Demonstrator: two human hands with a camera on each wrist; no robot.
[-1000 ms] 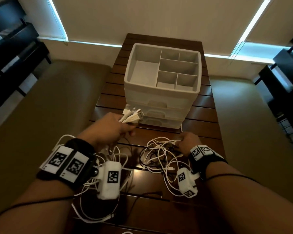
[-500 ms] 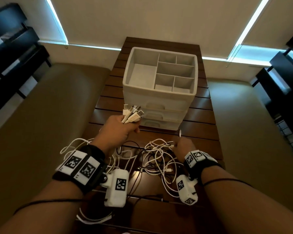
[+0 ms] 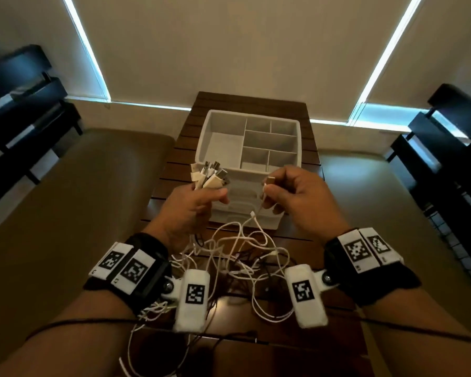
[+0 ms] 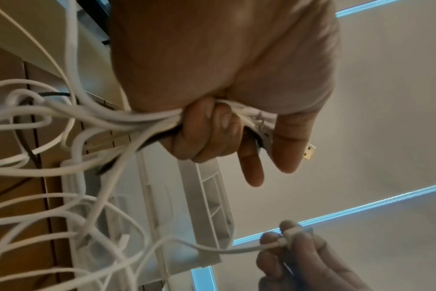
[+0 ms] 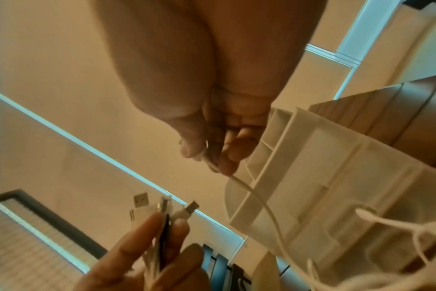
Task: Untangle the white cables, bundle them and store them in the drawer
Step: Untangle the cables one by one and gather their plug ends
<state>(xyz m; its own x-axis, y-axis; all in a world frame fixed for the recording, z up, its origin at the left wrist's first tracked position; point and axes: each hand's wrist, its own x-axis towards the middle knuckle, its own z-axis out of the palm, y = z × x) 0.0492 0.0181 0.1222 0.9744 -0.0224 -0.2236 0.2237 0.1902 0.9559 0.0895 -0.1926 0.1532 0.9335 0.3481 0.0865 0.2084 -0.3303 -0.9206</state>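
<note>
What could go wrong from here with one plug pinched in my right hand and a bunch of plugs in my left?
1. The single plug your right hand pinches trails into the tangled white cables; pulling hard may tighten knots.
2. The left hand holds a crowded bunch of plugs; adding another could loosen that grip.
3. A dark cable sits among the white ones and may get bundled too.

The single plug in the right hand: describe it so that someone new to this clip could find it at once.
Start at the white drawer organiser on the wooden table. In front of it, two raised hands hold cable ends. The right hand pinches one plug alone, its cable trailing down to the tangle, while the left hand grips a whole cluster of plugs.
</note>
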